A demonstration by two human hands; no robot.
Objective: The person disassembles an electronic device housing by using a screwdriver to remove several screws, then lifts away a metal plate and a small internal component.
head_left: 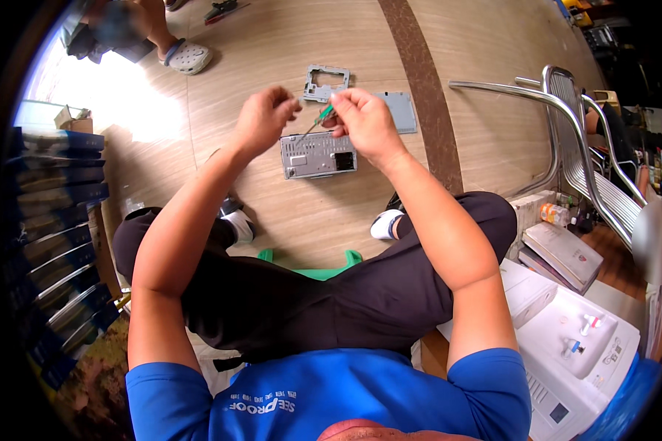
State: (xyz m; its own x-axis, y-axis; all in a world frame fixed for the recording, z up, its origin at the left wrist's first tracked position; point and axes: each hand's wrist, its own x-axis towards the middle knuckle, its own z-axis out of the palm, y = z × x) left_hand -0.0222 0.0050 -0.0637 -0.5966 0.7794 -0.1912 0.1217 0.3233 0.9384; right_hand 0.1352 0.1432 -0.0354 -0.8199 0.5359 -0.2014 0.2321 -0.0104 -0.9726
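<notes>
Your right hand [364,121] pinches a slim green-handled screwdriver [316,123]. Your left hand [261,117] is curled at its tip, above the grey metal box-shaped unit [318,155] on the wooden floor [272,44].

- Floor [287,44]: pale wood-grain boards, smooth, slight sheen; one darker brown strip [419,88], matt.
- Boxy unit [318,154]: grey sheet metal, dull finish, punched openings.
- Frame piece [326,82] and flat plate [401,110]: grey metal, matt.
- Screwdriver [320,117]: translucent green plastic handle, thin bare-metal shaft.
- Chair [574,140]: polished metal tubing, glossy.
- Trousers [331,294]: black cloth, matt.
- Shirt [331,397]: blue knit cloth.
- Stool [312,268]: green plastic, smooth.
</notes>
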